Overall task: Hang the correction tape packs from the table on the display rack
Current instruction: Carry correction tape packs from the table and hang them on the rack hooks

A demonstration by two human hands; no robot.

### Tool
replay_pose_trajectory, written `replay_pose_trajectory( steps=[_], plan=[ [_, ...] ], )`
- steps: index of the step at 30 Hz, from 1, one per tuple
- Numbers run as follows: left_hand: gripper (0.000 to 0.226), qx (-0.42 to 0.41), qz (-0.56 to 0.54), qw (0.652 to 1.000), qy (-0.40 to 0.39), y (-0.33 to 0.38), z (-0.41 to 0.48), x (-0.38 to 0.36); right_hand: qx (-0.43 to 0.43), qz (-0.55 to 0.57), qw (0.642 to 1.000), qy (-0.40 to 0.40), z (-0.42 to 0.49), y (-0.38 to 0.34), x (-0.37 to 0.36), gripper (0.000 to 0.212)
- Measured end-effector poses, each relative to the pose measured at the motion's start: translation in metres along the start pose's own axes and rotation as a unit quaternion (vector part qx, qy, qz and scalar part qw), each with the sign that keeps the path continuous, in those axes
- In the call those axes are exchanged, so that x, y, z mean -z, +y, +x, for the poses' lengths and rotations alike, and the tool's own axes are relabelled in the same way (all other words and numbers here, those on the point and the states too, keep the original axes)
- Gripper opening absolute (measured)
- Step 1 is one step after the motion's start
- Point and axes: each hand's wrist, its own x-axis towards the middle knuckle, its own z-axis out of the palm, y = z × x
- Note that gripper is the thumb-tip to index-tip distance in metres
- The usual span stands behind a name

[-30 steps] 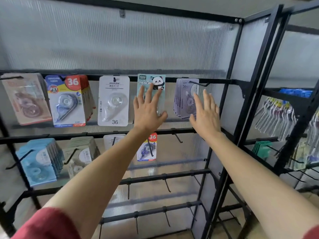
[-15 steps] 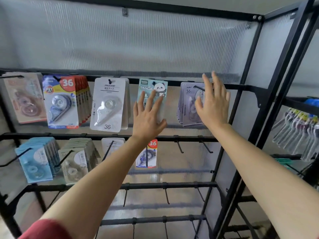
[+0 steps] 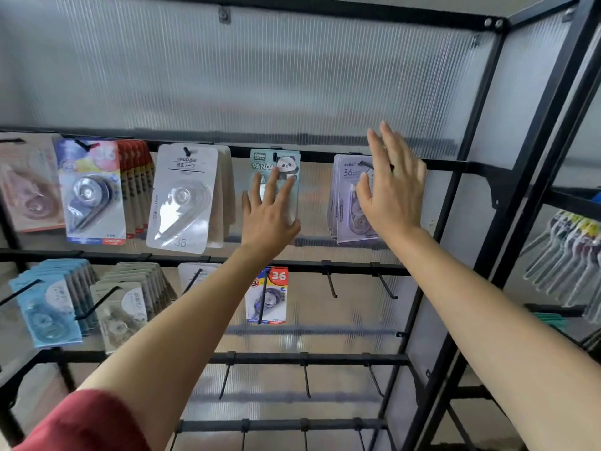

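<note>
ribbed translucent panelling [image 3: 292, 76] backed a black display rack [image 3: 478, 125] whose rails carried hooks of correction tape packs; on the top rail, from the left, hung a pink pack [image 3: 29, 187], a stack of blue-and-red packs [image 3: 92, 190], a stack of white packs [image 3: 182, 196], a single panda pack [image 3: 286, 162] and a stack of lavender packs [image 3: 344, 196]; the left hand [image 3: 270, 213], its arm coming out of a red sleeve [image 3: 81, 421], lay flat on the panda pack with fingers straight and spread, gripping nothing; the right hand [image 3: 393, 190] was raised in front of the lavender packs and their hook, fingers straight and empty; whether it touched them could not be told; on the second rail hung light blue packs [image 3: 45, 307], grey-white packs [image 3: 120, 307], a white pack [image 3: 195, 275] partly behind the left forearm and one purple pack [image 3: 268, 294] marked 36; bare hooks [image 3: 331, 283] stood to the right of it and along the lower rails; a neighbouring rack [image 3: 566, 193] at the right held blurred hanging goods [image 3: 566, 252].
</note>
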Motion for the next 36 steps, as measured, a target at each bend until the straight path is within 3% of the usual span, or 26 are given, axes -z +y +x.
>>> replay_pose_trajectory(
  steps=[7, 15, 27, 36],
  plan=[
    [0.079, 0.011, -0.014, 1.0, -0.019, -0.003, 0.01, -0.009, 0.0, -0.005, 1.0, -0.007, 0.001, 0.002, 0.001, 0.054],
    [0.079, 0.026, 0.041, 0.992, -0.114, 0.001, -0.013, -0.014, -0.003, 0.003, 0.999, -0.052, -0.015, 0.001, 0.007, 0.056],
    [0.074, 0.066, 0.097, 0.979, -0.167, -0.019, -0.125, -0.006, -0.036, 0.039, 0.986, -0.16, -0.097, -0.024, 0.024, 0.057],
    [0.074, 0.104, 0.096, 0.973, -0.183, -0.039, -0.225, 0.044, -0.049, 0.065, 0.958, -0.274, -0.156, -0.094, 0.066, 0.059]
  ],
)
